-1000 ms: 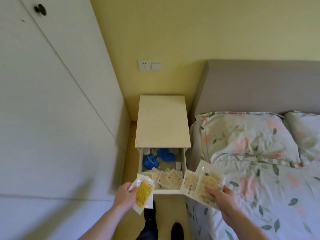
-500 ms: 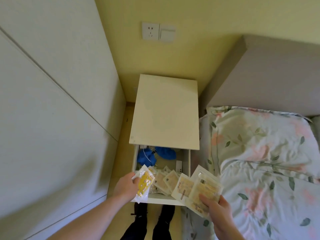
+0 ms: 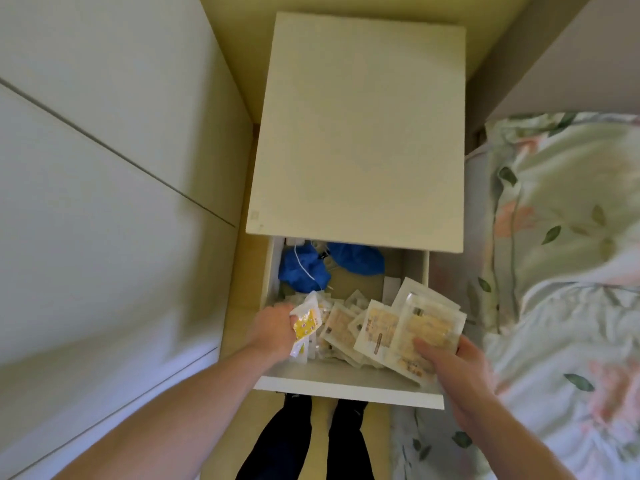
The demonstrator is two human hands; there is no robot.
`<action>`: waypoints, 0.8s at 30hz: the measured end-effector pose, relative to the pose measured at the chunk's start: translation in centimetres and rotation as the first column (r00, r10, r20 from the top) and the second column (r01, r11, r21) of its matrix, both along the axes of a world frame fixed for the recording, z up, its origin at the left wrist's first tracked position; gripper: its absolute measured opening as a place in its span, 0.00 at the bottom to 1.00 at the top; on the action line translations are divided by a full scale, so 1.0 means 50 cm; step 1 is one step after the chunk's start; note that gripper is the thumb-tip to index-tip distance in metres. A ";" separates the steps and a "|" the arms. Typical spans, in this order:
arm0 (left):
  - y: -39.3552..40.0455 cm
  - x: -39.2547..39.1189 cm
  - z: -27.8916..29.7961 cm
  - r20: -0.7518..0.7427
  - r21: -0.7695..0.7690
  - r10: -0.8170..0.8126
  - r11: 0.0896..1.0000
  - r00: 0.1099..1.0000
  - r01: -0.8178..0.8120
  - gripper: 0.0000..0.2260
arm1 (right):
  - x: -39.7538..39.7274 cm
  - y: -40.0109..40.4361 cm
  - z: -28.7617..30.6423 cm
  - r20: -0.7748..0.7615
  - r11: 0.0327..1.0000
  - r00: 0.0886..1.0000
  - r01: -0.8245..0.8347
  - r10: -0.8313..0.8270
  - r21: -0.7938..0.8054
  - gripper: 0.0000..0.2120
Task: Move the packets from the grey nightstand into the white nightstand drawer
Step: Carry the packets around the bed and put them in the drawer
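The white nightstand (image 3: 360,126) stands below me with its drawer (image 3: 346,386) pulled open. My left hand (image 3: 273,329) grips a clear packet with yellow contents (image 3: 306,322) over the drawer's left side. My right hand (image 3: 450,365) holds a fanned stack of pale beige packets (image 3: 412,323) over the drawer's right side. More packets (image 3: 341,323) lie loose inside the drawer between my hands. The grey nightstand is out of view.
Blue crumpled items (image 3: 304,268) and a thin white cord lie at the back of the drawer. A white wardrobe (image 3: 104,168) stands close on the left. The bed with floral bedding (image 3: 568,237) lies on the right. My feet are below the drawer front.
The view has come closer and tilted down over the nightstand. Both hands have moved forward, from in front of the drawer to over its inside, still holding their packets.
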State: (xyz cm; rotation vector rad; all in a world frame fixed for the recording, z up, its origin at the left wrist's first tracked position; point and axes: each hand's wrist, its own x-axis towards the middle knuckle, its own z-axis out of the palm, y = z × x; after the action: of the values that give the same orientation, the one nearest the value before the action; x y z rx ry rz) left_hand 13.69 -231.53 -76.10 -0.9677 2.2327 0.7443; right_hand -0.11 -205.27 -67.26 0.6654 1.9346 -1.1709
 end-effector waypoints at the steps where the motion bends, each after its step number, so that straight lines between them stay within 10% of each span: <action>1: -0.001 0.004 -0.006 0.031 -0.016 -0.021 1.000 0.999 0.021 0.13 | 0.001 0.000 -0.007 0.001 1.000 1.000 0.000 0.000 -0.010 0.11; 24: 0.011 -0.007 0.014 0.414 -0.186 -0.473 0.793 0.778 0.581 0.08 | 0.008 0.058 -0.012 -0.009 0.999 0.999 -0.037 0.037 -0.033 0.12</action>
State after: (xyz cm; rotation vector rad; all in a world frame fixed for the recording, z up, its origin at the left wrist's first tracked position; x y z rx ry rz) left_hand 13.35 -230.99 -75.41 -0.4835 2.1666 -0.0394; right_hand 0.27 -202.35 -67.87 0.6059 1.9222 -1.1823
